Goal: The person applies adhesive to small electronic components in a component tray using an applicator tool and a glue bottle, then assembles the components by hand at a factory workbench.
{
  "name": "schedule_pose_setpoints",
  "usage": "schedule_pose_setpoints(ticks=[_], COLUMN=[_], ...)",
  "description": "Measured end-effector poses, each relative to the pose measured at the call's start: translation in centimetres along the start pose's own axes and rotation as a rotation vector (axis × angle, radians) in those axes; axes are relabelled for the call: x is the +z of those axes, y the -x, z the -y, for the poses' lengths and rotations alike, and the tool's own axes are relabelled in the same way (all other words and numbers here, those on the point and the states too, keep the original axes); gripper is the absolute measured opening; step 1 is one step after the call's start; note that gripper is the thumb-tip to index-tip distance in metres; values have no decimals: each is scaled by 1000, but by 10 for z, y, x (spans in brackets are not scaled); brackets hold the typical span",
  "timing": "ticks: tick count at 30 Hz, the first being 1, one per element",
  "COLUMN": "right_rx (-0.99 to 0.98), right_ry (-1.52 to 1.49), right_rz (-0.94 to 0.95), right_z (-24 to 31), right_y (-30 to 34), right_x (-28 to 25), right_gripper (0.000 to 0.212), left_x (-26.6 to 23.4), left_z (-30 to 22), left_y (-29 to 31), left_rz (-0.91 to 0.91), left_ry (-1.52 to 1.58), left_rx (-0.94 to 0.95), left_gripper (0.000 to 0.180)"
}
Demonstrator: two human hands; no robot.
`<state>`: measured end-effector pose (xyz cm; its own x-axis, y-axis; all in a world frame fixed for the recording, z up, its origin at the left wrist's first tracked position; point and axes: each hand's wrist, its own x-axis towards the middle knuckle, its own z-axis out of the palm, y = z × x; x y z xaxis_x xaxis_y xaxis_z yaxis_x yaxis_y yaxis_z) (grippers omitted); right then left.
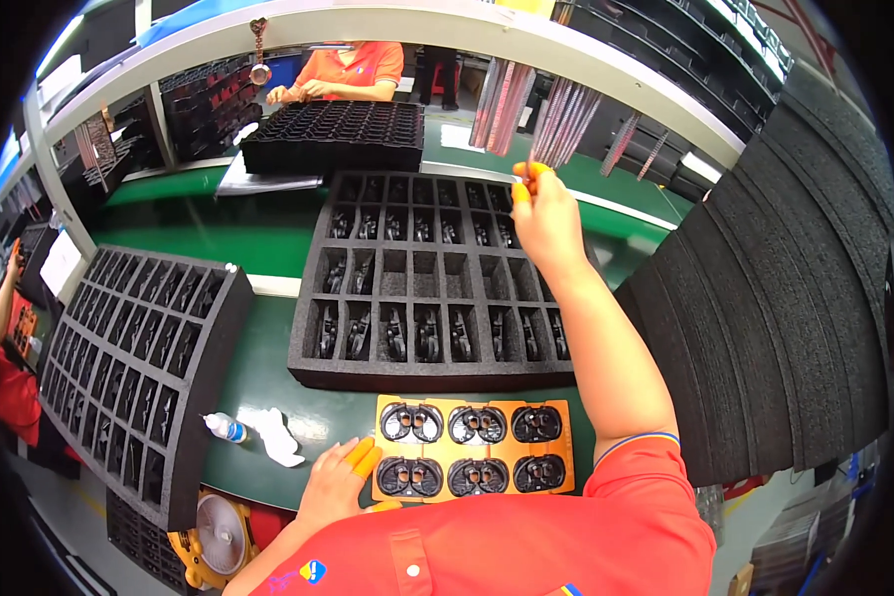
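My right hand (548,221), with yellow finger cots, reaches up to the far side of the bench. Its fingertips are pinched together at the lower end of a hanging strip (564,119), one of several narrow pink and silver strips. Beside the left edge of a yellow tray (474,450) rests my left hand (340,484), its cotted fingers stretched out and the thumb apart. Several glossy black parts (477,424), each with paired curved shapes, sit in the tray's recesses. Beyond the tray lies a black foam box (432,375) with black parts in many compartments; a few compartments hold none.
Left stands another filled foam box (230,298), tilted. A small white bottle (225,428) and crumpled white tissue (276,437) lie nearby. Stacked black foam sheets (765,298) crowd the right. A white beam (387,28) crosses overhead; a co-worker (368,70) sits behind a black tray (333,149).
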<state>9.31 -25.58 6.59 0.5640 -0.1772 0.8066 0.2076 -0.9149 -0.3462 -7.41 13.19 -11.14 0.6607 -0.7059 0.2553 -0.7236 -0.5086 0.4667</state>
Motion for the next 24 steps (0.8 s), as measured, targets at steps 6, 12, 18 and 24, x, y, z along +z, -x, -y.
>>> schedule_pose_setpoints(ticks=[6,12,18,24], right_rx=[-140,-34,51,91], right_ry=[-104,-9,-73,-85], right_rz=[-6,-65,26,-321], right_z=[49,56,30,-69], right_y=[-27,-44,26,-24], right_x=[47,66,22,-25], right_gripper=[22,28,28,39], left_x=[1,-1,2,7], left_z=[0,-3,-1,2], left_y=[-2,-7,2,-1], left_rz=[35,-15,-25,-19], left_ry=[-8,32,26,8], left_rx=[-21,26,-13,32], left_gripper=[78,78,88,93])
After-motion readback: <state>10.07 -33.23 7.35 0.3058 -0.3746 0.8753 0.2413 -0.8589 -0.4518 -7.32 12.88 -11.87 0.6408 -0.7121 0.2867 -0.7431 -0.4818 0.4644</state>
